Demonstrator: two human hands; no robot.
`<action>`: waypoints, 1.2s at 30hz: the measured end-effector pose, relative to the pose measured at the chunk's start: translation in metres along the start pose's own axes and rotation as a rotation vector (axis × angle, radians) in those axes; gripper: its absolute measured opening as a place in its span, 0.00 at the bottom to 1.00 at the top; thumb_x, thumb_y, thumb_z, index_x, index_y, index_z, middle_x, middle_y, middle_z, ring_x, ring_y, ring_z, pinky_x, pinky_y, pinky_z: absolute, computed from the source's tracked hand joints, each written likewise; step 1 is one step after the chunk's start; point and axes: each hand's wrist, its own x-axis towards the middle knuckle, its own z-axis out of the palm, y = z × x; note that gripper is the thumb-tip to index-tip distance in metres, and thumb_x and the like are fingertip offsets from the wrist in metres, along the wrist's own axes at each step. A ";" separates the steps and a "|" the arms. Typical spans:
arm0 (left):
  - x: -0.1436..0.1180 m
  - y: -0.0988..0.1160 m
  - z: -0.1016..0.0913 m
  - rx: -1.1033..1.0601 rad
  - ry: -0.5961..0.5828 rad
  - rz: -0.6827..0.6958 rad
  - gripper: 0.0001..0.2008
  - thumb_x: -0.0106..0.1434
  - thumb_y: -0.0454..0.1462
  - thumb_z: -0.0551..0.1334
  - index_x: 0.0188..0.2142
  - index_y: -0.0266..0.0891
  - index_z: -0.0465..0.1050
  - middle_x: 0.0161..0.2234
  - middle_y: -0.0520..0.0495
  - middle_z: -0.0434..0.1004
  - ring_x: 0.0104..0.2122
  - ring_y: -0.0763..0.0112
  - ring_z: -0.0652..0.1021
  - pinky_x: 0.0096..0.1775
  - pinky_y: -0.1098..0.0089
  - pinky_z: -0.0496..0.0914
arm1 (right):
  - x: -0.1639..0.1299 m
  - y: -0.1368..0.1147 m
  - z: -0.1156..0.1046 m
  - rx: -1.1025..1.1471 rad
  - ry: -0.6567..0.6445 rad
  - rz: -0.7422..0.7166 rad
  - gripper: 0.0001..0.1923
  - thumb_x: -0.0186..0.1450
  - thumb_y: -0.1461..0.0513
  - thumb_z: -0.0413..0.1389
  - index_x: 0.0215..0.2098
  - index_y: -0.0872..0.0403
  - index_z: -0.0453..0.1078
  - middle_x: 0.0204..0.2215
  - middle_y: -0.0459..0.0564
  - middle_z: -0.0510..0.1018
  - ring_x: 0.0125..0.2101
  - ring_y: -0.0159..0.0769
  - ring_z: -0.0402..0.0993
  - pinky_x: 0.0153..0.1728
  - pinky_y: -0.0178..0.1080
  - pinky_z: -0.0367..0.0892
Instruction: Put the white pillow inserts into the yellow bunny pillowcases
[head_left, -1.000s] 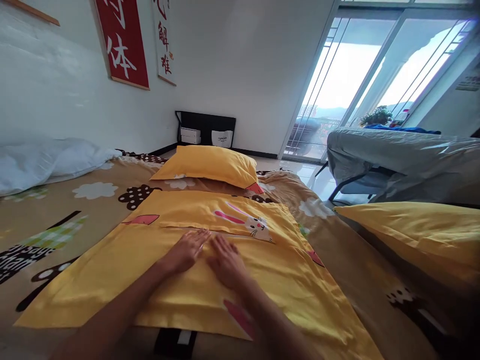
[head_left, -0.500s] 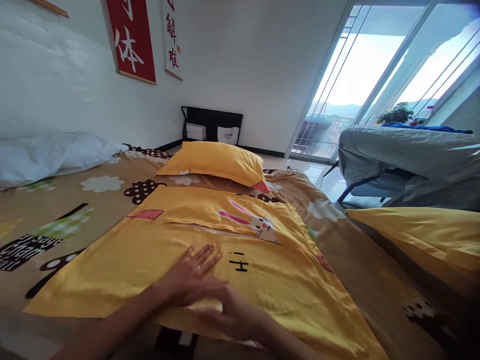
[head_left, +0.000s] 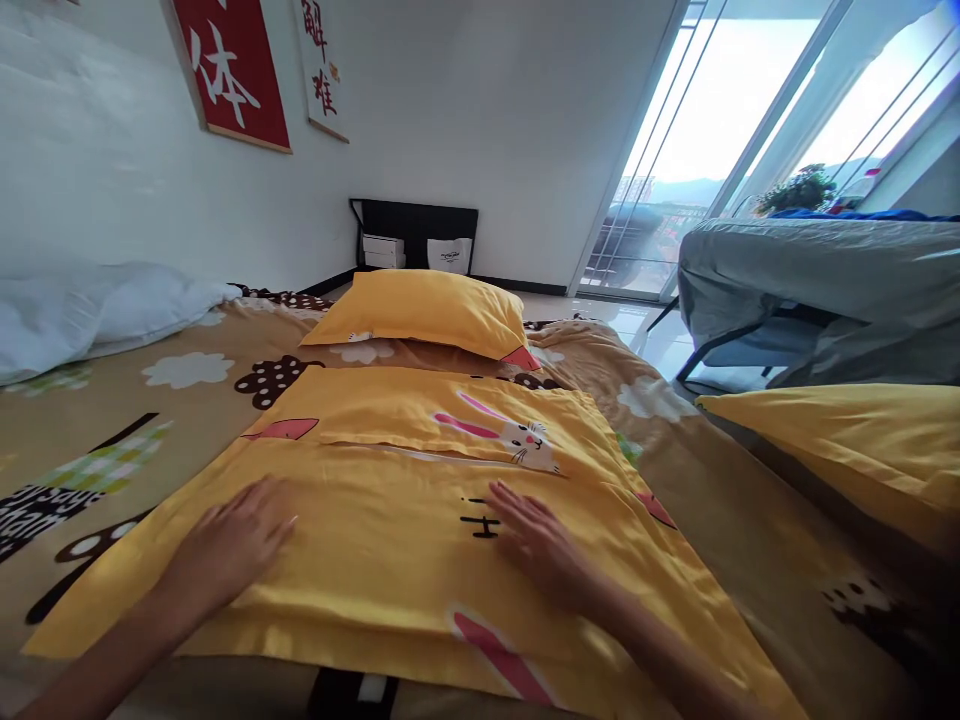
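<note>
A flat yellow pillowcase (head_left: pixel 390 510) with a rabbit print lies spread on the patterned bedsheet (head_left: pixel 150 420) in front of me. My left hand (head_left: pixel 232 540) rests palm down on its left part, fingers spread. On the right part lies my right hand (head_left: pixel 540 540), also flat and open, just below the rabbit and beside the black "Hi" lettering. Neither hand holds anything.
A stuffed yellow pillow (head_left: pixel 427 312) lies beyond the pillowcase. Another yellow pillow (head_left: pixel 840 440) sits at the right. A white duvet (head_left: pixel 90 315) lies at the far left by the wall. A grey covered frame (head_left: pixel 817 290) stands by the glass doors.
Both hands were together at the pillowcase's middle. They have slid apart, the left hand to the left and the right hand to the right, uncovering the black lettering.
</note>
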 end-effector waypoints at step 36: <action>0.265 0.142 0.037 -0.249 -0.100 0.211 0.26 0.69 0.41 0.42 0.65 0.41 0.55 0.67 0.49 0.50 0.65 0.71 0.54 0.64 0.62 0.47 | 0.232 0.044 0.021 -0.263 0.076 0.136 0.22 0.71 0.56 0.41 0.62 0.49 0.60 0.62 0.47 0.64 0.60 0.30 0.58 0.60 0.36 0.50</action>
